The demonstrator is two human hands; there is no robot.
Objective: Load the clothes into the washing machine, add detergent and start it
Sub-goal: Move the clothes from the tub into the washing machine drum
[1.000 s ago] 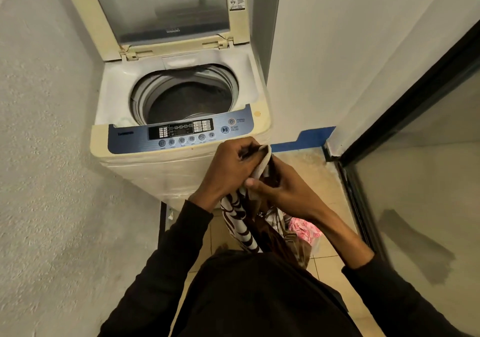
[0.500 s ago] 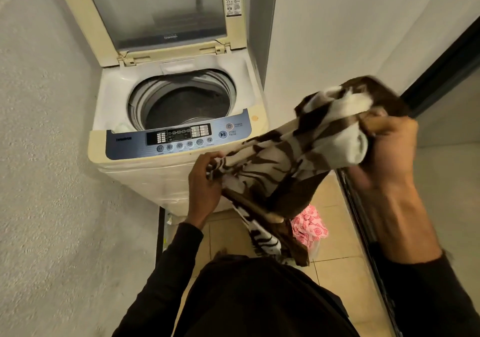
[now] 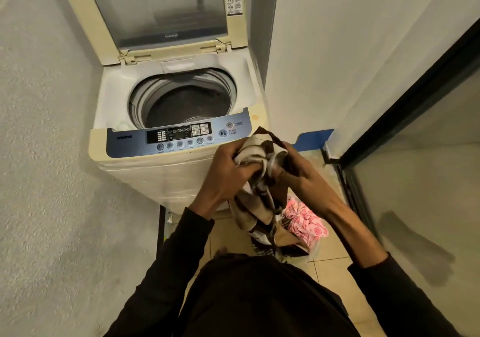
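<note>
A cream top-loading washing machine (image 3: 135, 170) stands ahead with its lid (image 3: 166, 14) raised and its drum (image 3: 187, 100) open and dark inside. Its blue control panel (image 3: 179, 139) faces me. In front of the machine's right corner I hold a brown-and-white striped garment (image 3: 259, 207), bunched up and hanging down. My left hand (image 3: 223, 175) grips its left side and my right hand (image 3: 304, 178) grips its right side, close together. A pink patterned cloth (image 3: 304, 222) lies below on the floor in a clear bag.
A rough grey wall runs along the left, a white wall on the right. A dark-framed glass door (image 3: 405, 134) stands at the right. The tiled floor (image 3: 330, 269) between machine and door is narrow.
My right hand, which had swung the garment out wide to the right, has come back in next to my left hand, and the garment is bunched between them again.
</note>
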